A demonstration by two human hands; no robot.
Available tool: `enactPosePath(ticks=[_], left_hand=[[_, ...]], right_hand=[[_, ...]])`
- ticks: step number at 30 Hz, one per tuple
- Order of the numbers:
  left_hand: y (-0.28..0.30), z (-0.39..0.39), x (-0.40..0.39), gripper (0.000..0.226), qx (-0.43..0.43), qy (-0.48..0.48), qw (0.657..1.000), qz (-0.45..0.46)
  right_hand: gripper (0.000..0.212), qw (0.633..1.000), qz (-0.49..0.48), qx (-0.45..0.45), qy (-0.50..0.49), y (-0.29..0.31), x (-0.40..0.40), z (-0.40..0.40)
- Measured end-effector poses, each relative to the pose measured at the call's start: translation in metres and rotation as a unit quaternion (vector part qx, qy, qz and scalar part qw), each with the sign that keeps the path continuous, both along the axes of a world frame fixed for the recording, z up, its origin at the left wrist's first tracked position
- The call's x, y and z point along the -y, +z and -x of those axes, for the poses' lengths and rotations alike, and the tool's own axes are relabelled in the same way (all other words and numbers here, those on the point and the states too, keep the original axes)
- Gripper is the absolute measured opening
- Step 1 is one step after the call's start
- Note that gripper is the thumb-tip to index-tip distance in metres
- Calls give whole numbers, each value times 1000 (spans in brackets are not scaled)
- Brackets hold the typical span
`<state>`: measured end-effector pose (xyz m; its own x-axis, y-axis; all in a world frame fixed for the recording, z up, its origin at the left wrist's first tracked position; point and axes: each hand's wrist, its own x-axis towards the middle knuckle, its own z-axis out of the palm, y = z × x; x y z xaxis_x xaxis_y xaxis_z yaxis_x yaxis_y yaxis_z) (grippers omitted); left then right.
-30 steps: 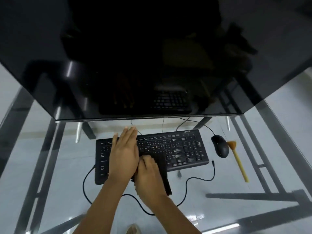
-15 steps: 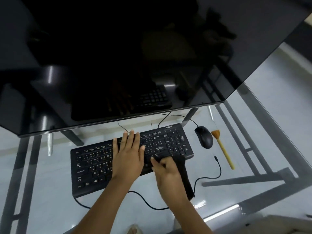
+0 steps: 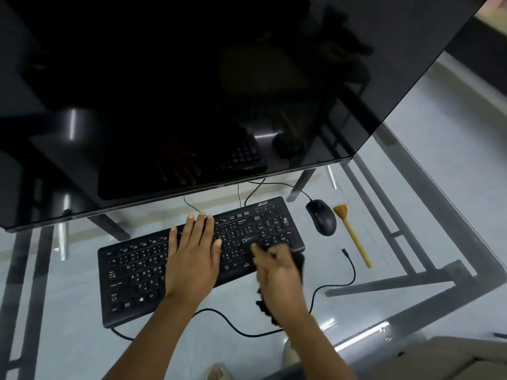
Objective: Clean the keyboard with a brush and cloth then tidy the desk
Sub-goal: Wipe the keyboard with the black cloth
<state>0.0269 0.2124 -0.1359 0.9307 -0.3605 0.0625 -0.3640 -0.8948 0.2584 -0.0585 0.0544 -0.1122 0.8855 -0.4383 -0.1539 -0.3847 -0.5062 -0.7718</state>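
Head view, lower centre: the left hand (image 3: 192, 259) lies spread flat on the keyboard (image 3: 137, 275) while the right hand (image 3: 279, 272) grips the black cloth (image 3: 297, 263); wipe lightly along key rows, keeping that brace firm.

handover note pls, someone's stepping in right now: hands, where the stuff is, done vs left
Left hand: flat on the keyboard, fingers straight, steadying it.
Right hand: grips the dark cloth at the keyboard's right front edge, blurred mid-wipe.
Brush: lying on the glass desk, right of the mouse, untouched.
Done: cannot tell how much is wiped or brushed.
Left: finish wiping, then tidy the desk, including the loose cable.
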Motion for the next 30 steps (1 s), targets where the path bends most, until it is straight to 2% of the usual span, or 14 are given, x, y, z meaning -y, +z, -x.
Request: enactPosePath(ticks=[2,5,6,9,10,12,14,15,18,21,24,25,27,30], left_hand=[[0,0,0,54,0,1,1000,-2],[0,0,1,54,2,5,1000,-11],[0,1,1,54,2,6,1000,-13],[0,1,1,54,1,4,1000,-13],[0,1,1,54,1,2,1000,-12],[0,0,0,54,2,0,1000,-7],[1,0,0,54,3,-1,1000,-4],[1,0,0,54,3,-1,1000,-5],[1,1,0,55,2,0,1000,-6],[1,1,1,55,4,3,1000,-2],[1,2,1,56,4,0,1000,2],[1,3,2,56,2,-2,1000,0],[0,2,4,55,1,-5,1000,-5],[0,3,6,55,-3,-8,1000,-10]], right_hand=[[30,996,63,17,-57,6,27,-2],[26,991,120,49,-38,4,24,-3],[31,995,98,36,-6,4,9,-4],[79,997,10,-4,80,4,-28,-3],[82,997,5,-4,74,3,-25,-2],[58,1000,16,3,5,2,0,-6],[30,993,105,16,-56,7,32,-13],[28,985,155,21,-68,8,45,-18],[28,978,169,-13,-124,12,49,-37],[20,979,202,11,-18,9,7,-43],[24,999,-27,-43,21,20,-22,-35],[28,999,-27,-43,15,20,-15,-33],[21,996,85,-36,-17,16,15,-35],[30,968,237,-3,-85,7,48,-45]])
